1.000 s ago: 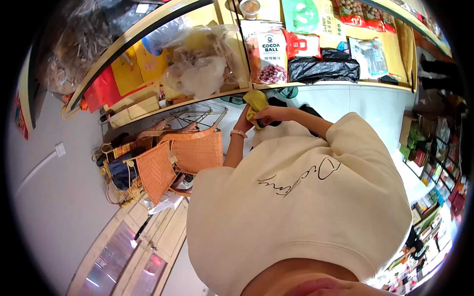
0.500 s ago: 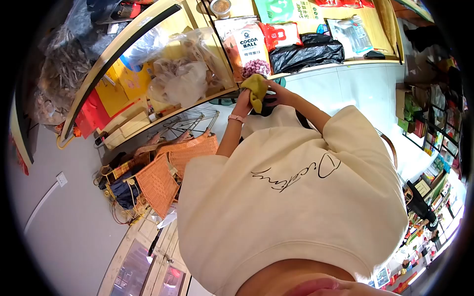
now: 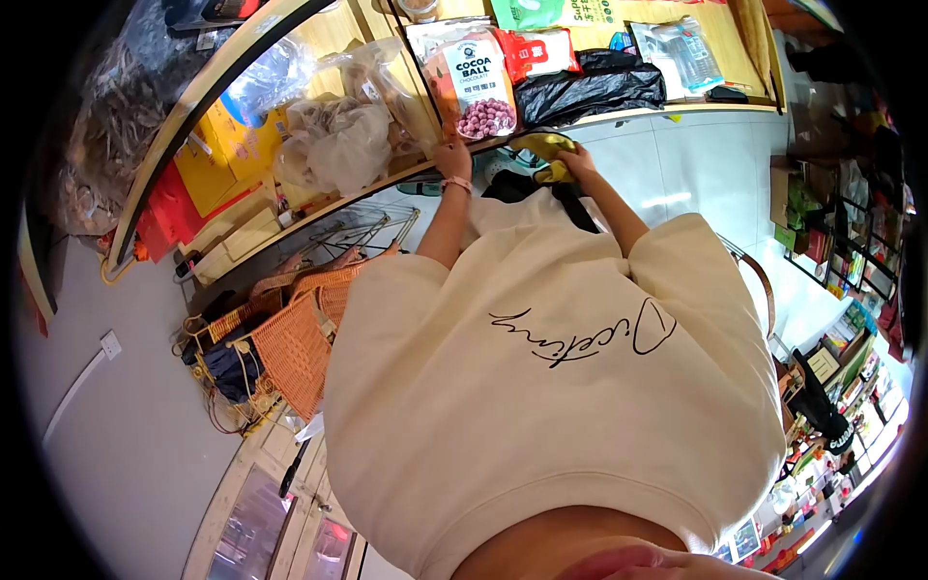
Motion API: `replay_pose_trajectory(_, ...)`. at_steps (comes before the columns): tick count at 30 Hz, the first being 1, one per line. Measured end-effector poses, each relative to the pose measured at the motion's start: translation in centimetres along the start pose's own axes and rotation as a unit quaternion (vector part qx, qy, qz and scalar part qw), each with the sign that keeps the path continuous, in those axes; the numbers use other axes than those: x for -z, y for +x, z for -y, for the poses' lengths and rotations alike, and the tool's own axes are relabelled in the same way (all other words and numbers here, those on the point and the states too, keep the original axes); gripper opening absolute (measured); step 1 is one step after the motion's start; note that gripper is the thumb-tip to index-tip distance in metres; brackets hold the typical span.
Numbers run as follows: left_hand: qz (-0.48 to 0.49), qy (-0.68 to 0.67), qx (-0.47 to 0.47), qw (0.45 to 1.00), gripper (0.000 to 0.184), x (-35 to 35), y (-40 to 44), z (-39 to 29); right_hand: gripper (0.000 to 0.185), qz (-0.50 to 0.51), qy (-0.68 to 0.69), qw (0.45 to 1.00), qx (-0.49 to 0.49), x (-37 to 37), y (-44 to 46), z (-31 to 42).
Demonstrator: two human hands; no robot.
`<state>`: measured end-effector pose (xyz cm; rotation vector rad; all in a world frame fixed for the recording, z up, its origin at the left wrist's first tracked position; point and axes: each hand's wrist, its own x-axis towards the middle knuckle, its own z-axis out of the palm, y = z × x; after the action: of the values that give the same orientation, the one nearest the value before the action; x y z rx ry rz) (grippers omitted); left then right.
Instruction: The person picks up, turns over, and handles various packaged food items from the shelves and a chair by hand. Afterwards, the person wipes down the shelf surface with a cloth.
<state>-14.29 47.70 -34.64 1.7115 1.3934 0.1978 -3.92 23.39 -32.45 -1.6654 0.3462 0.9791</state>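
My left hand (image 3: 451,156) rests at the front wooden edge of the display table (image 3: 377,182), fingers reaching up beside the lower left corner of the cocoa ball bag (image 3: 480,85). Its fingers look stretched out, with nothing plainly held. My right hand (image 3: 578,162) is closed on a yellow-green cloth (image 3: 543,145), which hangs in loose folds just in front of the table edge. Above the cloth lies a crumpled black plastic bag (image 3: 590,92), and behind it a red-and-white packet (image 3: 536,55).
Left of the bag, a dark-edged divider sets off clear plastic bags (image 3: 338,135) and yellow packaging (image 3: 237,159). A blue-and-clear pack (image 3: 681,58) lies at the right. Below the table's left part stands an orange wicker basket (image 3: 295,338). Stocked shelves (image 3: 841,232) line the far right.
My hands have moved apart. The left has let go of the cloth and gone to the table edge; the right has moved right, keeping the cloth, now more spread out. The view has shifted slightly.
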Motion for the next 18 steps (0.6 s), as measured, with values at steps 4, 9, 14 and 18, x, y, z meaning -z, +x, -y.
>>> replay_pose_trajectory(4,-0.01,-0.083,0.007,0.996,0.044,-1.7,4.1,4.2,0.04,-0.097,-0.084,0.992,0.013,4.6,1.9,-2.9)
replay_pose_trajectory(9,0.046,-0.227,0.154,0.961,0.049,-1.4,3.6,2.4,0.045,-0.133,-0.145,0.98,-0.021,7.2,0.7,-7.1)
replay_pose_trajectory(14,0.132,-0.294,0.233,0.918,0.036,0.1,3.7,1.0,0.051,-0.157,-0.201,0.967,-0.002,7.6,2.1,-8.6)
replay_pose_trajectory(18,0.229,-0.268,0.103,0.93,0.02,2.6,1.6,-3.4,0.053,-0.094,-0.202,0.975,0.004,7.1,2.7,-7.6)
